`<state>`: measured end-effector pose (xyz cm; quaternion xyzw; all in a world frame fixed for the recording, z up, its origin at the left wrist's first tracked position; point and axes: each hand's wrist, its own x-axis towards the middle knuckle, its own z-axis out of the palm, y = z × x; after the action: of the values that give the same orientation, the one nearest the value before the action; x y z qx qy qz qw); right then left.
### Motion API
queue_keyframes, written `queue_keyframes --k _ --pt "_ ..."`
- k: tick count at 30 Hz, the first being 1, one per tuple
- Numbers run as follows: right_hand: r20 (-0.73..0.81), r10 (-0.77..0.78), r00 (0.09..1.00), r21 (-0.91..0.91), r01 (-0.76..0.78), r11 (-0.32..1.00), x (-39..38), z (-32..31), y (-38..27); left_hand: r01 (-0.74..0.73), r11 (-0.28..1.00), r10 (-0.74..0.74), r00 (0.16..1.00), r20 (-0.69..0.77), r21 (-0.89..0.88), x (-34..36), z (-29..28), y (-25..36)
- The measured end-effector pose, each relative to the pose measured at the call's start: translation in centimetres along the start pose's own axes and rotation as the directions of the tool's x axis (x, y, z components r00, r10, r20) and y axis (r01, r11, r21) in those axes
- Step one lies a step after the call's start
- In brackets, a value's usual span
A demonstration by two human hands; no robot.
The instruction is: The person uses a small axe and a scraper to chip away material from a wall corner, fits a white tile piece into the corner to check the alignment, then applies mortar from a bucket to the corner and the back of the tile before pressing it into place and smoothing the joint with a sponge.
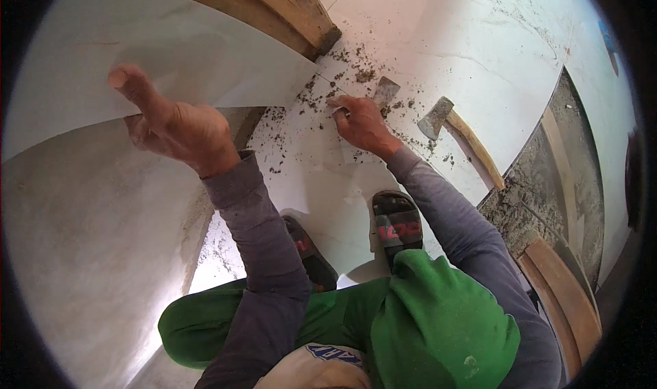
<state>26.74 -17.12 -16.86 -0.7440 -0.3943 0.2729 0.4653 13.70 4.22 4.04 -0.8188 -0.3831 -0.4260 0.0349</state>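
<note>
My left hand (183, 134) is raised at the left, its thumb stretched out in front of a large pale wall tile (226, 60). The other fingers are bent and partly hidden; nothing shows in them, and I cannot tell whether they touch the tile. Lower and to the right, my right hand (366, 125) is closed at floor level. A flat metal scraper blade (387, 91) sticks out beyond it, with its handle hidden by the hand. Dark crumbs of dirt (366, 74) lie around the blade. A hatchet (472, 143) with a wooden handle lies to the right.
Pale marbled floor tiles (465, 54) stretch ahead. A wooden door frame (294, 13) meets the floor at the top. On the right, an untiled strip (527, 149) of rough grey mortar holds a wooden batten (561, 163). Curved-looking boards (558, 293) stand near my right side.
</note>
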Motion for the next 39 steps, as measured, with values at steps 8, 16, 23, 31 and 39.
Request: queue_keyframes --k 8,16,23,31,39 --pt "-0.008 -0.078 0.997 -0.082 0.077 0.994 1.1 -0.1 -0.6 -0.195 0.966 0.237 0.93 -0.281 0.169 1.3 -0.1 3.8" --pt "-0.044 -0.084 0.995 -0.001 0.084 0.996 -0.7 -0.2 -1.1 0.317 0.739 -0.432 0.9 -0.057 -0.595 0.7 0.4 6.2" --pt "-0.041 -0.063 0.997 0.024 0.064 0.998 -0.2 -0.3 -1.8 0.263 0.693 -0.439 0.892 -0.104 -0.671 2.1 0.7 9.5" --pt "0.054 0.04 0.998 -0.134 -0.032 0.991 0.8 -1.1 -0.7 -0.081 0.989 0.047 0.963 -0.265 -0.12 2.0 3.3 5.3" --pt "0.049 -0.008 0.999 -0.067 0.011 0.998 0.3 0.3 -1.1 -0.27 0.947 0.299 0.94 -0.166 0.176 0.0 5.1 -0.3"
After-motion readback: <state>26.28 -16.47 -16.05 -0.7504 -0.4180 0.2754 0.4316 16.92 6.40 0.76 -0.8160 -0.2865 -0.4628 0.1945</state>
